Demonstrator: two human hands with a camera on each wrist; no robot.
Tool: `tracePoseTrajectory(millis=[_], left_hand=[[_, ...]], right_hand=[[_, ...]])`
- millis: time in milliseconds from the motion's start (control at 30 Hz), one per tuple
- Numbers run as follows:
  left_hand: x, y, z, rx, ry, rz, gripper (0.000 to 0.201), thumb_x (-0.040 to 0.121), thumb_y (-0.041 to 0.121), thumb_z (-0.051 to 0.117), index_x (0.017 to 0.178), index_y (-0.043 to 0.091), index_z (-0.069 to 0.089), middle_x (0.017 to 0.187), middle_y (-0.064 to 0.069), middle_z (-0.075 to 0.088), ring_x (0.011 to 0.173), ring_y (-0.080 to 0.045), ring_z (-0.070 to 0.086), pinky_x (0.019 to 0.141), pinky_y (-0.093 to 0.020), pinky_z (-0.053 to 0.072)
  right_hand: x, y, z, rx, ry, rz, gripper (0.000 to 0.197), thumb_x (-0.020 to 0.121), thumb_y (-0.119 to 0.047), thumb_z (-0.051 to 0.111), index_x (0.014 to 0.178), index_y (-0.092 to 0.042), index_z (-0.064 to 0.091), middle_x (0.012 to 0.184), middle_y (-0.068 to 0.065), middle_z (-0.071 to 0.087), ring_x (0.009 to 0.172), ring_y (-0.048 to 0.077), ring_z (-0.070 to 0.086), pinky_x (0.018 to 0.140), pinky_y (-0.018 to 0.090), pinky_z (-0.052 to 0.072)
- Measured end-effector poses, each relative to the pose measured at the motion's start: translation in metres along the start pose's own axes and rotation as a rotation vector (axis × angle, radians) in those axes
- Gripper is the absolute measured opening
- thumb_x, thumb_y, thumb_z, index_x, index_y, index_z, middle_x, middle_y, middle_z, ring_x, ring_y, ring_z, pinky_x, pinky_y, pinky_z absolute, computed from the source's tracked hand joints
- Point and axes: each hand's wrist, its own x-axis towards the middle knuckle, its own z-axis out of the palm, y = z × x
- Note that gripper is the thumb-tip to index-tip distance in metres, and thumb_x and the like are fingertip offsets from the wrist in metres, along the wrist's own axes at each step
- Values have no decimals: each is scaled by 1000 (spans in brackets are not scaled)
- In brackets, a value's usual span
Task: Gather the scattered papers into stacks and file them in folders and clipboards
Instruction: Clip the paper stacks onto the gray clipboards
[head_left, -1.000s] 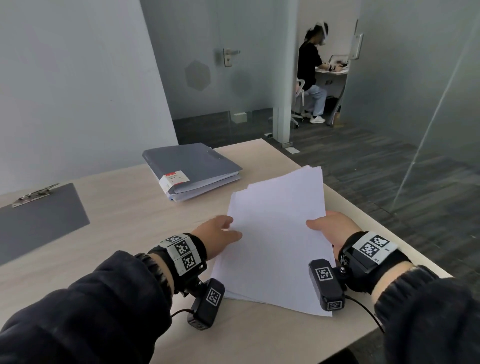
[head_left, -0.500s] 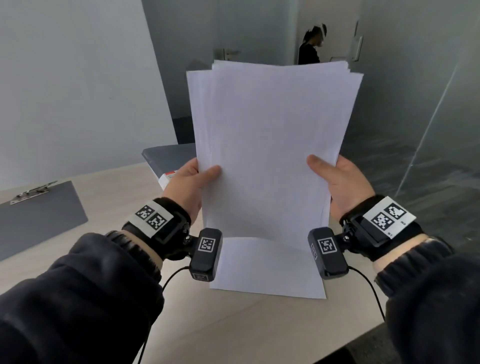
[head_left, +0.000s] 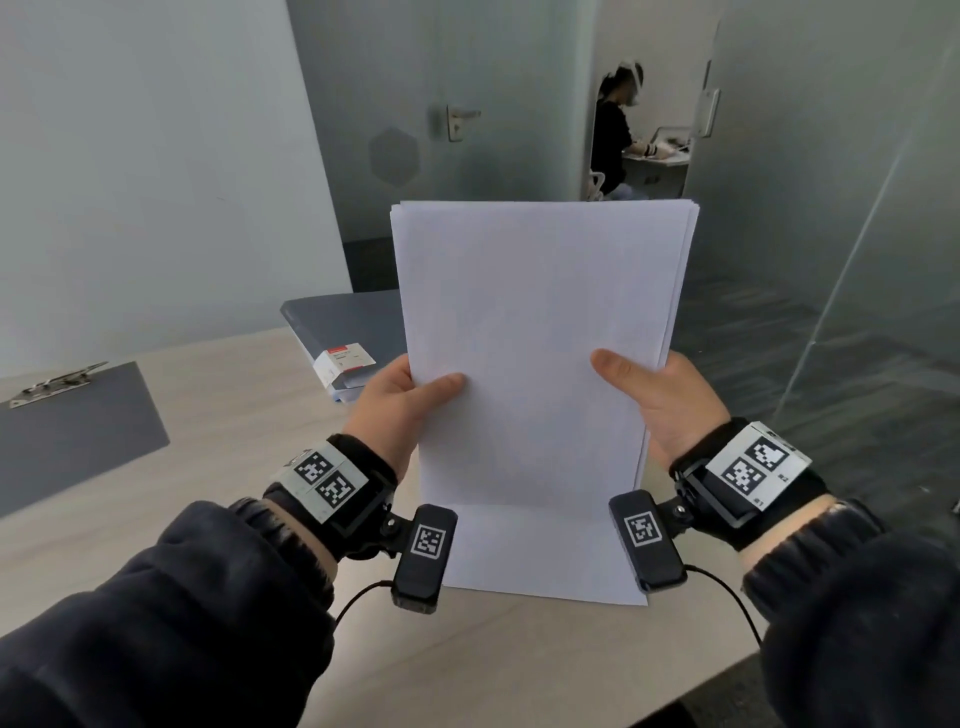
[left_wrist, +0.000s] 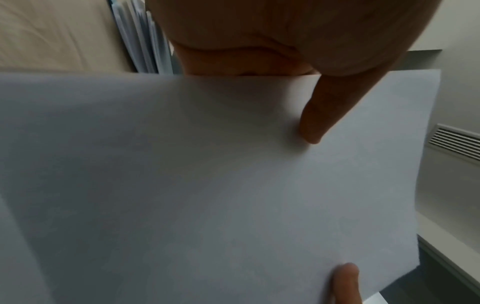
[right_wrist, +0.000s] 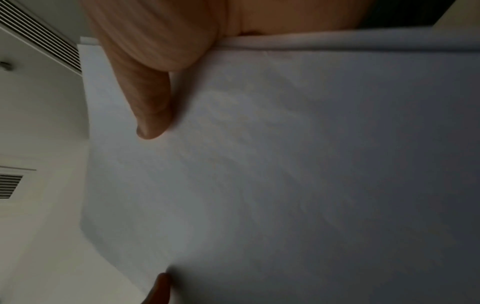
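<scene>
I hold a stack of white papers (head_left: 535, 332) upright, its bottom edge standing on a single white sheet (head_left: 540, 556) that lies flat on the table. My left hand (head_left: 400, 400) grips the stack's left edge with the thumb across the front; my right hand (head_left: 660, 400) grips the right edge the same way. The left wrist view shows the paper stack (left_wrist: 207, 185) under my thumb (left_wrist: 315, 119), and the right wrist view shows the paper stack (right_wrist: 285, 164) under the other thumb (right_wrist: 150, 111). The top edges look nearly even.
A grey folder (head_left: 343, 322) with a red-and-white label lies behind the stack. A grey clipboard (head_left: 67, 436) with a metal clip sits at the left of the beige table (head_left: 234, 415). The table's right edge runs close to my right arm. A person sits in the far room.
The stack was lying flat on the table; I lifted it upright with both hands, then lowered it so its bottom edge rests on the sheet. The top edges are more even now.
</scene>
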Motion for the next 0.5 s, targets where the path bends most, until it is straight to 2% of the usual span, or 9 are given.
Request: tracePoseTrajectory(millis=[67, 200, 267, 367, 433, 500], left_hand=[[-2, -2, -1, -23, -21, -11, 43, 73, 10, 71, 116, 8, 65, 113, -11, 73, 98, -24, 71, 90, -37, 56], [-11, -26, 0, 32, -41, -74, 38, 69, 11, 75, 107, 11, 71, 107, -10, 75, 96, -26, 72, 84, -39, 56], [-14, -31, 4, 56, -31, -85, 36, 67, 13, 77, 103, 11, 73, 103, -9, 76, 92, -26, 73, 83, -38, 54], [-12, -27, 5, 61, -37, -57, 32, 67, 14, 78, 98, 13, 75, 100, -9, 77, 90, -25, 74, 77, -33, 57], [-10, -22, 5, 63, -57, -45, 33, 67, 12, 79, 100, 14, 74, 101, -8, 77, 91, -24, 74, 75, -30, 58], [-10, -22, 2, 87, -65, -74, 37, 69, 9, 82, 105, 13, 73, 104, -7, 76, 95, -24, 73, 81, -33, 57]], right_hand=[[-1, 2, -3, 35, -22, 7, 69, 41, -64, 93, 97, -25, 80, 109, 4, 77, 106, 22, 72, 100, 45, 51], [-14, 19, -2, 67, -51, 72, 79, 39, -59, 96, 104, -20, 77, 111, 6, 76, 106, 23, 72, 99, 44, 52], [-18, 24, 0, 80, -41, 94, 67, 41, -53, 97, 98, -21, 80, 110, 8, 76, 104, 24, 73, 98, 46, 52], [-16, 18, 1, 104, -5, 85, 46, 53, -38, 91, 95, -20, 81, 108, 9, 77, 102, 25, 73, 100, 49, 52], [-15, 15, -1, 121, -22, 61, 58, 49, -41, 93, 100, -18, 79, 110, 10, 76, 103, 27, 73, 96, 46, 54], [-17, 18, -2, 124, -43, 74, 71, 42, -48, 97, 103, -17, 78, 112, 11, 75, 105, 27, 72, 93, 43, 54]])
